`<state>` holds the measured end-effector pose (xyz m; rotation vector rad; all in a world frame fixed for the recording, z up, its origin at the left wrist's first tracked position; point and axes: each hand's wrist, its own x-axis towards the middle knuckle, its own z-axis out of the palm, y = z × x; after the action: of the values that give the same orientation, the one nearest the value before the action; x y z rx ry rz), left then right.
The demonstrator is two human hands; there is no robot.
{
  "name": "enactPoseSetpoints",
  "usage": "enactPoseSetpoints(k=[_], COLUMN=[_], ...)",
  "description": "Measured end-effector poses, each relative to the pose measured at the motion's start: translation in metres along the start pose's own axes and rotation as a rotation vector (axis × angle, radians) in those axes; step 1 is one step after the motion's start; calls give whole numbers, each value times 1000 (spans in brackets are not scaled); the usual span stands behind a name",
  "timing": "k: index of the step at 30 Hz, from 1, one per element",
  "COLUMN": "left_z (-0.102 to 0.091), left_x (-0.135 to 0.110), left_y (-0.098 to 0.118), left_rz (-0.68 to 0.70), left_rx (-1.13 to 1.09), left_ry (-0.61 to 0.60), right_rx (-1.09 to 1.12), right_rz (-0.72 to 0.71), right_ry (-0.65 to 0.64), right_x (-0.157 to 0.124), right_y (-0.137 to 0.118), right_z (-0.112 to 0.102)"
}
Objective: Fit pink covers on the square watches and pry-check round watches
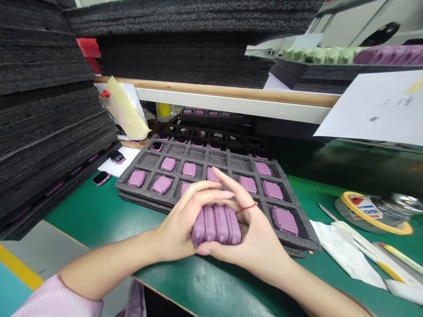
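Pressed side by side in a row, several purple watch cases [216, 224] are held between my two hands above the front of the table. My left hand [185, 220] wraps the left end of the row, its fingers curving over the top. My right hand [253, 229] closes round the right end, with its thumb along the bottom edge. Just behind the hands lies a black foam tray [148, 160] with square pockets. Some pockets hold purple cases, such as the one at the right [284, 221]; others are bare. The hands hide part of its front row.
Tall stacks of black foam trays [42, 105] rise at the left. A shelf [231, 101] crosses above the work area. At the right are a glass jar [370, 213], white tissue [346, 251] and a yellow-handled tool [390, 270]. Two dark-screened watches [101, 178] lie at the left.
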<state>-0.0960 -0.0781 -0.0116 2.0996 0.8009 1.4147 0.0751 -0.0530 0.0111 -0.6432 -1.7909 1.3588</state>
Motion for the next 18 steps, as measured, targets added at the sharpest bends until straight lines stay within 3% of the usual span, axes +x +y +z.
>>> enactPoseSetpoints(k=[4,7,10,14,18], left_z=[3,6,6,3,5], left_x=[-5,-5,-3,2,8], left_y=[-5,-2,7,17,16], left_rz=[10,-66,-273,-633,-680], left_rx=[54,26,-153,-580,-707], left_ry=[11,21,4,-12,54], right_rx=[-139,-232,-279,-323,-449], right_rz=[-122,-226,-309,-394,-468], right_ry=[35,58,65,42,-29], right_x=[-1,-1,0,2,4], right_y=[2,4,7,10,13], right_z=[0,-2,-6,-11,-11])
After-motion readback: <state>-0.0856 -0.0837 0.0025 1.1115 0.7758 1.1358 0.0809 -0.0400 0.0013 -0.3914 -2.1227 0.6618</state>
